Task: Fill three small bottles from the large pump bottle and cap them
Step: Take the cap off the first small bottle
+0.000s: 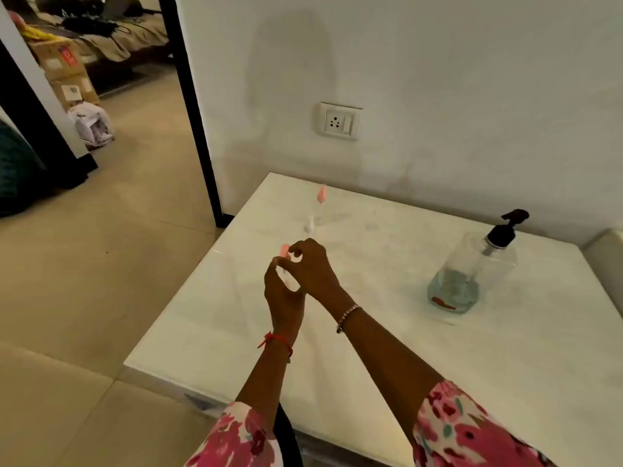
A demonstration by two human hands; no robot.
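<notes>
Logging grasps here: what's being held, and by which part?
A small bottle: the left hand grips its clear body, the right hand pinches near its pink-capped top; exact contact is blurred.

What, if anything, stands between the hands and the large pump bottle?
Nothing visible: bare table separates the right hand, beside the left hand, from the pump bottle. The pink-capped bottle and white bottle stand farther back, off that line.

Left grip: curled round the held bottle, above the surface.
Right grip: pinches that bottle's pink-capped top.
Beyond them: pink-capped bottle and clear bottle, standing.
Pump bottle: upright, well apart on the right, with little liquid left.
</notes>
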